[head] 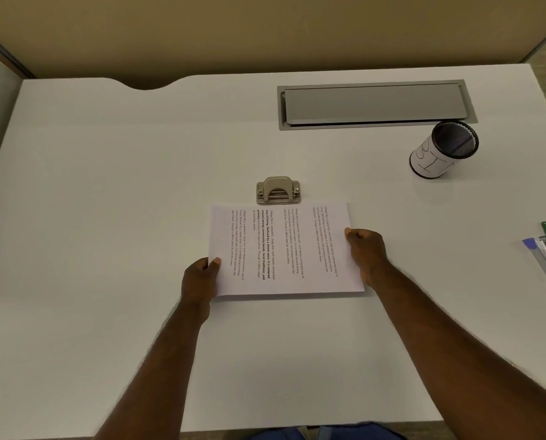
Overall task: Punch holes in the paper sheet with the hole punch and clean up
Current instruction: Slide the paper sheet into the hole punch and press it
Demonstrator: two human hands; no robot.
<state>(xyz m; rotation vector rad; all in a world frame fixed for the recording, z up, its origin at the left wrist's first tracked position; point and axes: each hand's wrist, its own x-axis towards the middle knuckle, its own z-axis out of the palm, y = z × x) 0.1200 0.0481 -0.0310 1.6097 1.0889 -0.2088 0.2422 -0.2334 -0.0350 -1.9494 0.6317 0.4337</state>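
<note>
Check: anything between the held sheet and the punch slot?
Nothing visible. The white printed paper sheet, pinched by the left hand and right hand, has its far edge right at the small metal two-hole punch, with only bare white desk around. The black mesh cup stands far right.

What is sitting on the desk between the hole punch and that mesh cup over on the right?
Nothing. In the head view, the stretch of white desk between the hole punch and the mesh cup is bare; the paper sheet lies nearer the person.
</note>
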